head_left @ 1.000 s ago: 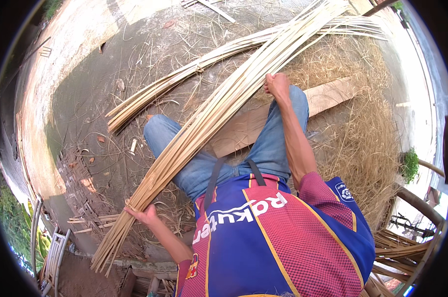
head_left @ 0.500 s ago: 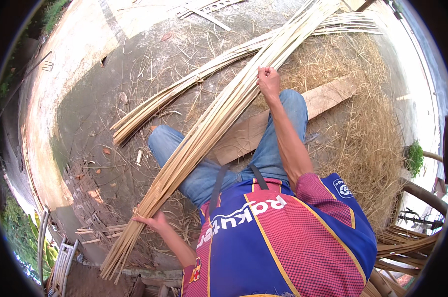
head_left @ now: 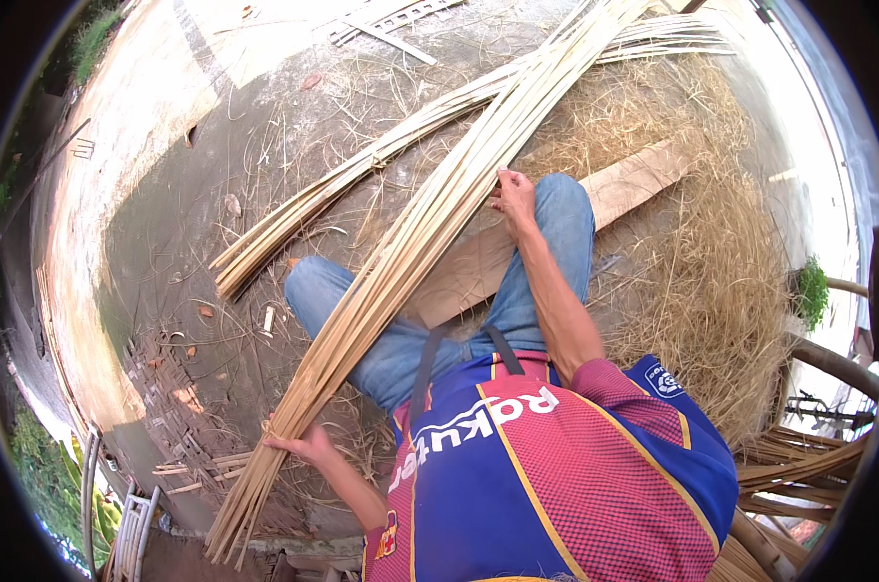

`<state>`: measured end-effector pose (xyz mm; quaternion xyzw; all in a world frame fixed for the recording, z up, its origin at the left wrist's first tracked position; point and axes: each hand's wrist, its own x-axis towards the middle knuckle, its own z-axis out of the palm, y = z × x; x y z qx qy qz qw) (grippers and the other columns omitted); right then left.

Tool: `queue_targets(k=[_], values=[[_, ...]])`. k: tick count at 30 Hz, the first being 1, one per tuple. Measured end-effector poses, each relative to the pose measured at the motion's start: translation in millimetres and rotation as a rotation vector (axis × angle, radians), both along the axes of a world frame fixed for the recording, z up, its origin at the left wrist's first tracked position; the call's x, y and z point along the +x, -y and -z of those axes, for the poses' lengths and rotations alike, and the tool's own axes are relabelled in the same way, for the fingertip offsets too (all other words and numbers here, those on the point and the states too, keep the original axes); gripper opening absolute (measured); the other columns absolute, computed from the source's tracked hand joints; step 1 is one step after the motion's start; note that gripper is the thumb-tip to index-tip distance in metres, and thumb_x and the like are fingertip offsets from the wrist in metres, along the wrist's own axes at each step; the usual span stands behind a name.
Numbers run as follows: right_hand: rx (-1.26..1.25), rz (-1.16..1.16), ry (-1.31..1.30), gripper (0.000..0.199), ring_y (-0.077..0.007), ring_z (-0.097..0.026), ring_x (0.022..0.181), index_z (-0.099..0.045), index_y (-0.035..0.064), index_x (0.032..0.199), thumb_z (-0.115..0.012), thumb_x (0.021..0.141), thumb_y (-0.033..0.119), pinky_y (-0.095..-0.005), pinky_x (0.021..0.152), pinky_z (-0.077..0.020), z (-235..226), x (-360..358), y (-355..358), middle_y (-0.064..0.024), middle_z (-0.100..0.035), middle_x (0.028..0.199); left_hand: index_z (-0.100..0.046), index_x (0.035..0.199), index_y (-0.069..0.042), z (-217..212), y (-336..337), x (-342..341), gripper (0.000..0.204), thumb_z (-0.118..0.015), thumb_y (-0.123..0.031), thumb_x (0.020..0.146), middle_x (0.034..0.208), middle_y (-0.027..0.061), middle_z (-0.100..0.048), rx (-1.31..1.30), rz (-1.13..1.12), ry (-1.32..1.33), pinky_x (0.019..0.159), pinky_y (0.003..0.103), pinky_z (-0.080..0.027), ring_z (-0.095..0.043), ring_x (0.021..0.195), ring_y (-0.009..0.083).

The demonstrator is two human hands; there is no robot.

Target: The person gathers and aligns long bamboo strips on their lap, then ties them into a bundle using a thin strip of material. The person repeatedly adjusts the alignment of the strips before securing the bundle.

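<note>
Beneath the bamboo strips, left hand fingers are hidden.

A person sits on the ground with a big bundle of long bamboo strips lying across their blue jeans. The left hand holds the bundle near its low end. The right hand holds it higher up, just above the right knee. A second bundle of strips lies on the gray ground beside the first one — the two cross far up. A flat wooden plank lies under the legs. Dry straw is piled on the right — thin and yellow.
</note>
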<state>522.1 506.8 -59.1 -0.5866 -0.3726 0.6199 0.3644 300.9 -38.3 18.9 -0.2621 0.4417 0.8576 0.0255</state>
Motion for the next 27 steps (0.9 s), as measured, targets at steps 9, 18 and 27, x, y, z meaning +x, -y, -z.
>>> queue_targets(k=[9,18,27], values=[[0.008,0.087,0.088,0.033,-0.0103,-0.058,0.058,-0.063,0.0034,0.088,-0.076,0.094,0.033,-0.0272,0.049,-0.0516,-9.4,0.6,0.0,-0.0037,-0.063,0.074,-0.046,0.147,-0.009,-0.6,2.2,-4.1,0.083,-0.055,-0.072,0.092,0.145,0.0105,-0.052,-0.022,-0.02,0.009,0.118,0.055,-0.036,-0.048,0.136,0.0322],[0.066,-0.038,-0.056,0.027,-0.0184,-0.074,0.08,-0.069,0.0041,0.105,-0.059,0.104,0.029,-0.0336,0.066,-0.0596,7.9,11.6,-11.4,-0.0103,-0.074,0.094,-0.053,0.142,-0.011,-16.1,-12.7,-3.9,0.071,-0.059,-0.063,0.095,0.142,0.0088,-0.059,0.129,-0.069,0.006,0.116,0.054,-0.04,-0.053,0.135,0.0283],[-0.212,0.022,-0.612,0.026,-0.0177,-0.064,0.102,-0.062,0.0133,0.122,-0.062,0.104,0.032,-0.0373,0.095,-0.0528,33.8,15.2,-5.1,-0.0033,-0.069,0.114,-0.055,0.142,-0.011,-30.3,-17.4,1.6,0.066,-0.054,-0.061,0.099,0.142,0.0086,-0.06,0.197,-0.157,0.03,0.12,0.056,-0.034,-0.054,0.134,0.0272]])
